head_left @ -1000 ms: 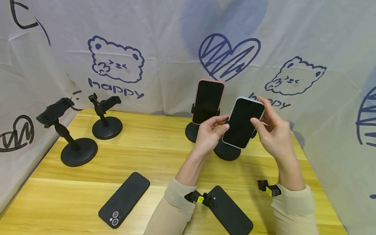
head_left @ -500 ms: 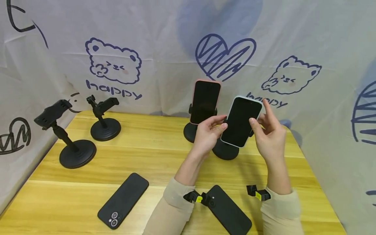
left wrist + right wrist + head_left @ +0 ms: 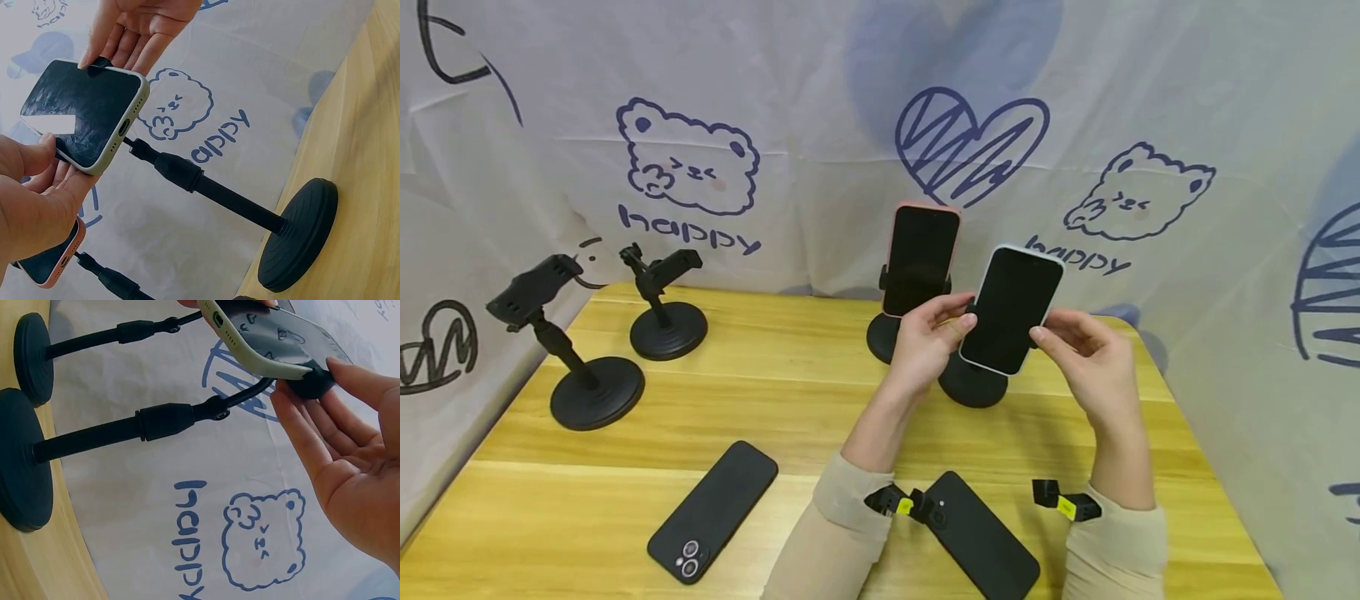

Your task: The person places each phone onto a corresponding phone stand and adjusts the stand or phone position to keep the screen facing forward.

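Observation:
A smartphone (image 3: 1012, 308) in a pale case sits in the clamp of a black phone stand (image 3: 237, 206), screen toward me and tilted. My left hand (image 3: 925, 342) grips the phone's left edge, thumb at the front and fingers behind. On the opposite side, my right hand (image 3: 1093, 362) pinches the black clamp end (image 3: 310, 384) at the phone's edge, its thumb on top and fingers underneath. The stand's round base (image 3: 973, 385) rests on the wooden table. Just behind to the left, a second phone (image 3: 921, 260) in a pink case is held upright in another stand.
Two phone stands with no phone in them, one nearer (image 3: 597, 392) and one farther (image 3: 668, 329), stand on the left of the table (image 3: 760, 400). A black phone (image 3: 713, 510) lies face down at front left, another (image 3: 981, 537) below my wrists. A printed cloth (image 3: 820, 192) hangs behind.
My right hand's fingers have slid down from the phone's top right corner to the clamp at its right edge. The left hand keeps its grip; the head view has shifted slightly.

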Demonstrator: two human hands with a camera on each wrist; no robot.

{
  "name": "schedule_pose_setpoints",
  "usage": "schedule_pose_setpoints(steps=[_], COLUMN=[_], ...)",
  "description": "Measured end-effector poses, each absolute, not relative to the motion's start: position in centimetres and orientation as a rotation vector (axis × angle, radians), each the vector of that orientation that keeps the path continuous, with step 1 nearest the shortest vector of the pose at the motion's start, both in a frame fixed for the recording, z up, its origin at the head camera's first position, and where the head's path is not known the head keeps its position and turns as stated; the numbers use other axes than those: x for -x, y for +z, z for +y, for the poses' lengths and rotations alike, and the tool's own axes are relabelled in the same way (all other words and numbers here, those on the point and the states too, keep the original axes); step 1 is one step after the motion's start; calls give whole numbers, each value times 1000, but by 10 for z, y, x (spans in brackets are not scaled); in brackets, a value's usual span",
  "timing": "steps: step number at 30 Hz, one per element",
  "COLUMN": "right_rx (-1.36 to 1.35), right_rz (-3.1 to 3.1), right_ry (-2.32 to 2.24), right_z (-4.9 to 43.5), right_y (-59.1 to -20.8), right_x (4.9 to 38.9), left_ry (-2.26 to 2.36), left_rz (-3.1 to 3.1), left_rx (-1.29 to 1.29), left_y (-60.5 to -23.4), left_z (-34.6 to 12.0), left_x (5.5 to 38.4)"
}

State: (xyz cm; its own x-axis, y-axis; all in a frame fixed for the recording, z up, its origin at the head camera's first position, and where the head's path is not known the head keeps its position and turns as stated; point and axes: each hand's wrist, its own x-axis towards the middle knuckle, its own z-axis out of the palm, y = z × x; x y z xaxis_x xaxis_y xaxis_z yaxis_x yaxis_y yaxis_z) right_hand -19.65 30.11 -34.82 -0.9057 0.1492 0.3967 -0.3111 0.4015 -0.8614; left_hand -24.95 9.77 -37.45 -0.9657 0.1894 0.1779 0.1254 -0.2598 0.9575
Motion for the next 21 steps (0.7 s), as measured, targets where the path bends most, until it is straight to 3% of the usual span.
schedule_pose_setpoints(steps=[21], right_rx=[-51], right_rz=[-2331], right_ry=[1432], right_z=[303], right_y=[-345], right_x=[197], left_ry=[2278], left_rz=[2623], left_rx=[-828], left_y=[-369], left_z=[77], left_x=[223])
